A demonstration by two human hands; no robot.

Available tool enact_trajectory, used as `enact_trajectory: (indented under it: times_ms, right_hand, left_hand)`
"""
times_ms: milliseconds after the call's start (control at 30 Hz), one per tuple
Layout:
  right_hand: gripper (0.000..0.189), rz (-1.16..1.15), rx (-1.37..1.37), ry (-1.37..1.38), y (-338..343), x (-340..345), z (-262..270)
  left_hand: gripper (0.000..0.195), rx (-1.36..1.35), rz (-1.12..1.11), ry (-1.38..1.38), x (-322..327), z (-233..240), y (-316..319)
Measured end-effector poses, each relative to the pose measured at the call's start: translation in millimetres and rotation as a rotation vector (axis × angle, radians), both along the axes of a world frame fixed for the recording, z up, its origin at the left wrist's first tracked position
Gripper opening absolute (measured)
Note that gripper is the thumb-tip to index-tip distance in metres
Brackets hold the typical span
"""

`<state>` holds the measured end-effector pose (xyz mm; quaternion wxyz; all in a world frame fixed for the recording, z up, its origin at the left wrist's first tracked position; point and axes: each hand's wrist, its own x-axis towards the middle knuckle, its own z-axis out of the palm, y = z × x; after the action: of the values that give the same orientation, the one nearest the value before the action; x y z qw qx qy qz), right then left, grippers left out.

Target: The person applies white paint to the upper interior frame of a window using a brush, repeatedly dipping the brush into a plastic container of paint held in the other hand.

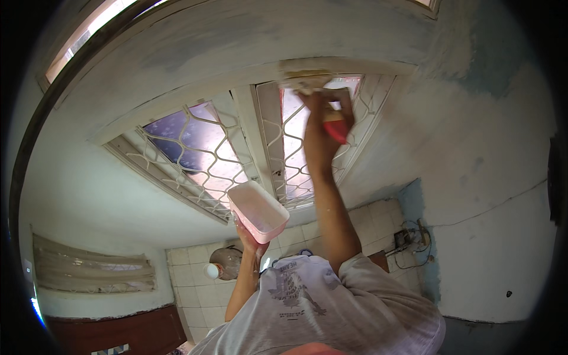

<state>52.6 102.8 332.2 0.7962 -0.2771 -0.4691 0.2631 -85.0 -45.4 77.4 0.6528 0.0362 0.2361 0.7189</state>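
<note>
My right hand (326, 115) is raised in front of the window and grips a wide paintbrush (308, 80) with a red-ended handle. The bristles are blurred and lie over the top part of the pale window frame (377, 65); whether they touch it I cannot tell. Lower and to the left, my left hand (252, 235) holds a pink rectangular plastic tub (259, 211) from beneath and the side. The tub is tilted, its inside coated whitish. Behind both hands are window panes with a cream wavy metal grille (215, 155).
A dark curved pipe or rod (26, 146) runs along the left. Below, on the tiled floor (195, 290), stand a rounded container (226, 262) and a white cup-like container (213, 271). Loose cables (424, 244) hang by the patchy painted wall (488, 177) at right. A curtain (93, 266) covers an opening at lower left.
</note>
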Motion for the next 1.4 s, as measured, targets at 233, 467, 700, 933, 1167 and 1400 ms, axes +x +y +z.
enact_trajectory:
  times_ms: [233,467,700,933,1167,1400]
  right_hand:
    - [0.015,0.198,0.033,-0.086,-24,-72,-1]
    - [0.012,-0.045,0.120,0.182,-6,-3,17]
    - [0.016,0.056,0.077,0.056,-22,-107,-1]
    - [0.022,0.251,0.116,-0.042,-47,-166,-3]
    - [0.012,0.024,0.131,0.150,-17,-44,9]
    - [0.015,-0.053,0.139,0.132,-20,-55,10]
  left_hand:
    - [0.068,0.037,-0.032,-0.015,-20,-5,-7]
    - [0.067,0.037,0.018,-0.026,-40,-17,-22]
    - [0.065,-0.002,0.102,0.037,-65,2,-42]
    - [0.062,0.002,0.177,0.015,-90,-1,-64]
    - [0.061,0.029,0.164,-0.043,-99,-12,-74]
    - [0.060,-0.016,0.120,-0.046,-108,-12,-75]
